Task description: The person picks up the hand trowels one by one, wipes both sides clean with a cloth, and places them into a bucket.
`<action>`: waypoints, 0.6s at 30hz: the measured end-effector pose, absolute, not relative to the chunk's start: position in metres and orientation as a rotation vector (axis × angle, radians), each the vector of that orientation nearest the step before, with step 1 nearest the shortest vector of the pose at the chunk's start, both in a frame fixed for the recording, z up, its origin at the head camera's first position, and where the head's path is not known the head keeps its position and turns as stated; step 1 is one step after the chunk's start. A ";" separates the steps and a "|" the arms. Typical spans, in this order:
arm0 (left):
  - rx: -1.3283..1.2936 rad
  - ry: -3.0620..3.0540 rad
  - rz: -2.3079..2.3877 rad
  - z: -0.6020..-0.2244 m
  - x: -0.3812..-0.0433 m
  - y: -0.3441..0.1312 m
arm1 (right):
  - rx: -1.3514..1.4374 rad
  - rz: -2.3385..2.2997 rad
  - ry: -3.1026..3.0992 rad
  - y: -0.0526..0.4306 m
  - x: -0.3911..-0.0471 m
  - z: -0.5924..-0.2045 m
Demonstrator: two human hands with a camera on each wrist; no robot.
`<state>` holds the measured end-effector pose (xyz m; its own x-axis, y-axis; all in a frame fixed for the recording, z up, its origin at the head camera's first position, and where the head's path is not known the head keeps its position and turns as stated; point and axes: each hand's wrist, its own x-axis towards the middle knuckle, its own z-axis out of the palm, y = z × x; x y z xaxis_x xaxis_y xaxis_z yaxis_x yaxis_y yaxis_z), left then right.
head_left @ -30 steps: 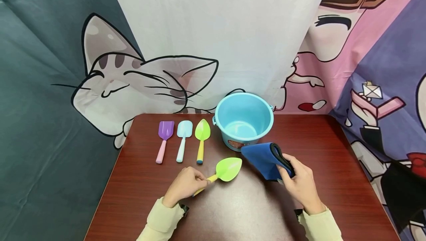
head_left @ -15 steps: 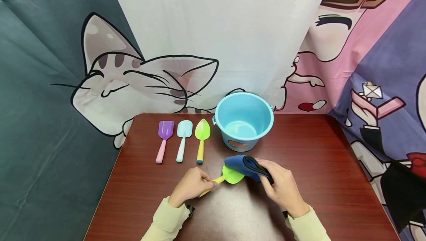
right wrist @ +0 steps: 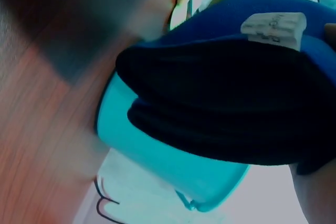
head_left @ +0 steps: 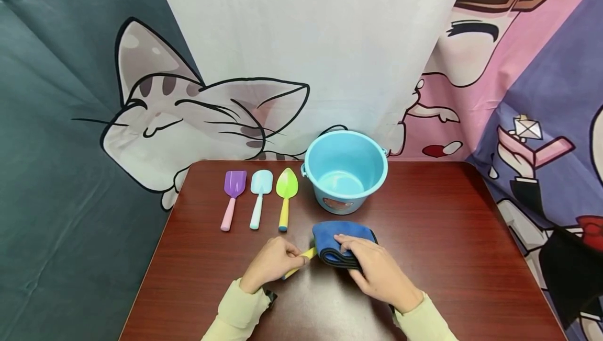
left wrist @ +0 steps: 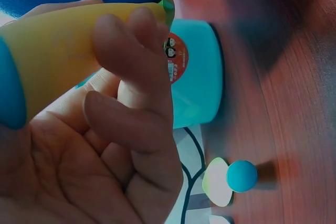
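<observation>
My left hand (head_left: 273, 263) grips the yellow handle of a toy shovel (left wrist: 68, 40), whose blue end cap shows in the left wrist view. The shovel's green blade is almost wholly hidden in the head view under a folded blue cloth (head_left: 341, 235) with black edging. My right hand (head_left: 377, 270) holds that cloth, fingers on top and thumb at the near side, right over the blade. In the right wrist view the folded cloth (right wrist: 220, 87) fills much of the picture, with a white tag on it.
A light blue bucket (head_left: 346, 200) stands behind the cloth at the table's back edge. To its left lie a purple shovel (head_left: 235, 183), a pale blue shovel (head_left: 261, 181) and a green one with a yellow handle (head_left: 286, 186). A printed curtain (head_left: 330, 43) hangs behind the table (head_left: 452, 236).
My right hand has brought the cloth left and down from beside the bucket onto the shovel blade, covering it. The left hand has shifted slightly right with the shovel.
</observation>
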<state>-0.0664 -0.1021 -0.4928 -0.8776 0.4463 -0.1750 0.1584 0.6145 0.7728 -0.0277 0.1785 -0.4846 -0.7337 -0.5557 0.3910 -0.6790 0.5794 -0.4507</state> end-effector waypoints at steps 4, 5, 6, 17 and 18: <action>0.468 2.473 1.151 -0.492 -0.066 -0.101 | 1.056 0.835 -2.626 0.172 -0.027 -0.490; 0.465 2.470 1.150 -0.491 -0.066 -0.101 | 1.059 0.829 -2.633 0.171 -0.026 -0.492; 0.465 2.468 1.149 -0.491 -0.066 -0.101 | 1.061 0.821 -2.644 0.169 -0.026 -0.493; 0.529 2.500 1.142 -0.487 -0.066 -0.100 | 1.054 0.630 -2.735 0.160 -0.022 -0.504; 0.533 2.502 1.141 -0.487 -0.066 -0.100 | 1.039 0.624 -2.737 0.159 -0.021 -0.505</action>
